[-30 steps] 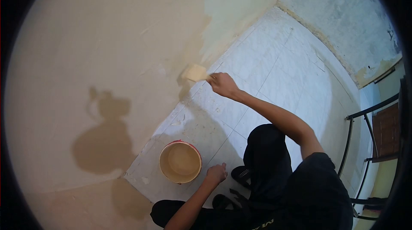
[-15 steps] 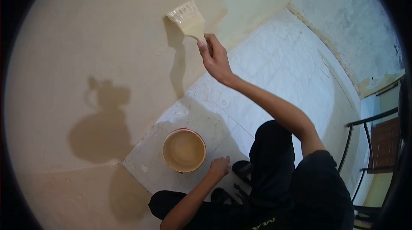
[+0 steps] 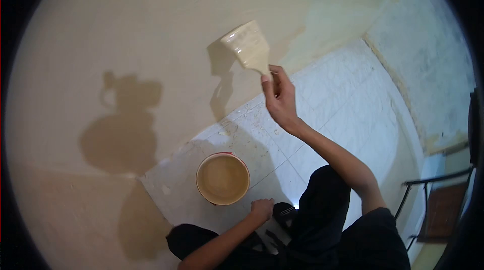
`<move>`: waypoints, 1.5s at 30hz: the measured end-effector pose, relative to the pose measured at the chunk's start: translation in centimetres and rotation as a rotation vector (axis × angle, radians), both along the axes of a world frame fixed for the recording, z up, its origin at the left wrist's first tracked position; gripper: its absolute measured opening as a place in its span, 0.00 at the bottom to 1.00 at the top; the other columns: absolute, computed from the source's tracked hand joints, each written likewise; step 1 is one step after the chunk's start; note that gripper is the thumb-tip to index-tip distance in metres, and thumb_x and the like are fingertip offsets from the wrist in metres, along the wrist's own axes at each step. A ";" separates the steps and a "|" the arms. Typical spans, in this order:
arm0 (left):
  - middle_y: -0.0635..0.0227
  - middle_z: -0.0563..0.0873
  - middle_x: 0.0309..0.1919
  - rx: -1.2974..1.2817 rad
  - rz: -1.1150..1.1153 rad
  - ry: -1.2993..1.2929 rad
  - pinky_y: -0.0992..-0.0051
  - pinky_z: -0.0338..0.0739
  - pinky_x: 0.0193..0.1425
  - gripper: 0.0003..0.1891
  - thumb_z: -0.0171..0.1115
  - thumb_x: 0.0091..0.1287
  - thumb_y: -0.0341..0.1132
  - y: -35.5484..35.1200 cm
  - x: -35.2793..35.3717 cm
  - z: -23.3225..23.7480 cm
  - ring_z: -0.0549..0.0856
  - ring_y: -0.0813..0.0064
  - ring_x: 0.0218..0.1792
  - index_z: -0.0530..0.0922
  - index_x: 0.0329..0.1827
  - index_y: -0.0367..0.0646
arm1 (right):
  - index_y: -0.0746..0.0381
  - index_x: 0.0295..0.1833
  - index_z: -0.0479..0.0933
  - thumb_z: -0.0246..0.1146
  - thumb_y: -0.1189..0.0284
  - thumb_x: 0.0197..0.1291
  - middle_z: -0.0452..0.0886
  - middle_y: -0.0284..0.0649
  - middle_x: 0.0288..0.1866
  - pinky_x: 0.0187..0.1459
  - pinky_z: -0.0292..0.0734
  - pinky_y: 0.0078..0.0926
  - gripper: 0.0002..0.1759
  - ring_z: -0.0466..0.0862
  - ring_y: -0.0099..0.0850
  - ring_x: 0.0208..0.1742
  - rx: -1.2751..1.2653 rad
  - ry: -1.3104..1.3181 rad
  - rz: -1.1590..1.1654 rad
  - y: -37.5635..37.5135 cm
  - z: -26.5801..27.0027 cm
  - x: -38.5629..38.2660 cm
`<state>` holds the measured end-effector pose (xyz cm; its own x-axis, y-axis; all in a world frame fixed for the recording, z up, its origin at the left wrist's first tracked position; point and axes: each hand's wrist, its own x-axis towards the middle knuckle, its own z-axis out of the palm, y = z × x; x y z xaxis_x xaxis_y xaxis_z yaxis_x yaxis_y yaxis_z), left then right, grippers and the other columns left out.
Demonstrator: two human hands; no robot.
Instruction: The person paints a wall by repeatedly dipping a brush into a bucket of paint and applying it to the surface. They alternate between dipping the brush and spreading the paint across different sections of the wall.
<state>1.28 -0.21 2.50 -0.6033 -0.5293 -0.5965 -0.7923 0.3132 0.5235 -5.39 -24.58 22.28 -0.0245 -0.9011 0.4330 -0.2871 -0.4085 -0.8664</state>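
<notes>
Near the middle of the view, my right hand grips the handle of a wide brush coated in cream paint. Its bristle end points up and left at the cream wall, with its shadow just beside it; whether it touches the wall I cannot tell. A round bucket with a reddish rim and cream paint inside stands on the floor below. Just right of the bucket's lower side is my left hand, its fingers curled; what they hold, if anything, is hidden.
White marbled floor tiles with paint specks run along the wall's foot. A patchy bluish wall rises at the upper right. A black metal frame with a brown panel stands at the right edge. Sandals and dark-clothed knees are below.
My right hand and the brush appear lower and further right, with the brush tilted more to the left. The whole view has shifted slightly. My left hand stays beside the bucket.
</notes>
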 end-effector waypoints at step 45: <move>0.64 0.74 0.22 -0.343 0.980 0.412 0.75 0.68 0.29 0.19 0.53 0.68 0.42 1.6 7.8 28.5 0.73 0.72 0.24 0.71 0.56 0.40 | 0.66 0.52 0.76 0.55 0.80 0.58 0.82 0.44 0.38 0.28 0.71 0.21 0.16 0.74 0.23 0.26 -0.571 -0.127 -0.028 -3.5 27.8 -0.3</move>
